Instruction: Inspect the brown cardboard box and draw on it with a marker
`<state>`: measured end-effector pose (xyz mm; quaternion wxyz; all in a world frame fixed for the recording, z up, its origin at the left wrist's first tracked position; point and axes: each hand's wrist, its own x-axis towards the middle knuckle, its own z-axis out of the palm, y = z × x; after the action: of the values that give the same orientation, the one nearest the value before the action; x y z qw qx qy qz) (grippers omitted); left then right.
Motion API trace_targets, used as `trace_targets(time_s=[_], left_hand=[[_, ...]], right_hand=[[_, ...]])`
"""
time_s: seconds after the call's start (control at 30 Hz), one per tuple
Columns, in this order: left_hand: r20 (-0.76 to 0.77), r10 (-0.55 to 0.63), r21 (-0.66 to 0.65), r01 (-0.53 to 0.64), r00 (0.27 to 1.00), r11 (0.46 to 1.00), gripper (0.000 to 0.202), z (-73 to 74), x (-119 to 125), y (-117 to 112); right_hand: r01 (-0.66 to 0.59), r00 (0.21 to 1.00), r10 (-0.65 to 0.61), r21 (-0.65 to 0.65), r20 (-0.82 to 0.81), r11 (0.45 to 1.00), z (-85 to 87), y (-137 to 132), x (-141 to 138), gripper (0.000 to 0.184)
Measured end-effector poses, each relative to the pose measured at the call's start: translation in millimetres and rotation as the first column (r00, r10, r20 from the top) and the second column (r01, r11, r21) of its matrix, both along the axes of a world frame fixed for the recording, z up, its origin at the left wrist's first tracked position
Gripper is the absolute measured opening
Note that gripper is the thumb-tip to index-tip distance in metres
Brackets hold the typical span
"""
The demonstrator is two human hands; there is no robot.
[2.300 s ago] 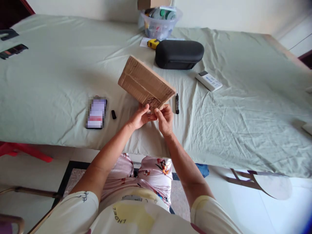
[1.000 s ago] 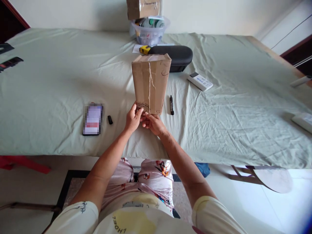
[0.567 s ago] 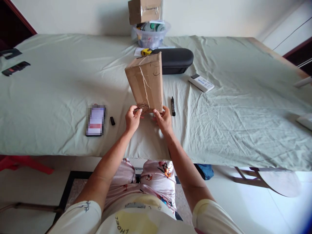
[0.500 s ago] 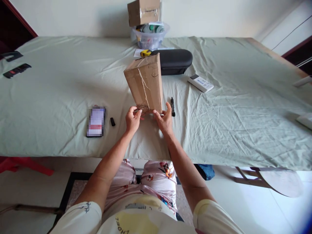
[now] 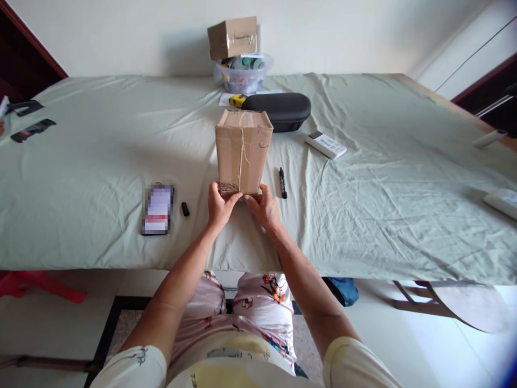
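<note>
Cardboard box (image 5: 252, 156) over the green cloth (image 5: 363, 210), taken as the clock's centre with twelve away from me. My left hand (image 5: 220, 207) at seven o'clock and my right hand (image 5: 266, 208) at five are partly closed on its lower end, thumbs nearly meeting; the fingers behind are hidden, and I cannot tell whether the base touches the cloth. Marker (image 5: 283, 183) at four; phone (image 5: 157, 210) at eight. Step in hand, I judge: steadying the box; any turn calls for both hands moving together.
</note>
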<state>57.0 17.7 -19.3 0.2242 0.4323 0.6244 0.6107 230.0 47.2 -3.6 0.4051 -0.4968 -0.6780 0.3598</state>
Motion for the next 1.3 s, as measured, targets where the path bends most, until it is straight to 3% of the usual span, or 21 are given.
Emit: trace_targets(time_s=[0.3, 0.5, 0.8, 1.13, 1.3], left_hand=[[-0.004, 0.001, 0.039, -0.001, 1.0, 0.999, 0.059, -1.6, 0.1, 2.5], [-0.044, 0.025, 0.083, -0.021, 0.999, 0.996, 0.058, -4.5, -2.4, 3.2], [-0.06, 0.04, 0.133, -0.032, 0.997, 0.991, 0.062, -18.9, -6.7, 10.5], [-0.065, 0.041, 0.182, -0.029, 0.997, 0.983, 0.057, -21.7, -10.1, 12.4], [-0.082, 0.062, 0.217, -0.043, 0.995, 0.975, 0.055, -18.6, -13.1, 12.4]], right_hand=[[-0.055, 0.994, 0.064, -0.105, 0.094, 0.993, 11.7, -2.6, 0.0, 0.028], [-0.055, 0.99, 0.067, -0.096, 0.124, 0.994, 16.0, -4.8, -1.6, 0.026], [-0.064, 0.984, 0.072, -0.055, 0.166, 0.996, 13.2, -4.2, 0.1, 0.043], [-0.08, 0.983, 0.085, -0.032, 0.164, 0.996, 8.7, -2.6, 1.2, 0.053], [-0.069, 0.994, 0.069, -0.001, 0.082, 0.998, 6.9, -0.4, 0.8, 0.079]])
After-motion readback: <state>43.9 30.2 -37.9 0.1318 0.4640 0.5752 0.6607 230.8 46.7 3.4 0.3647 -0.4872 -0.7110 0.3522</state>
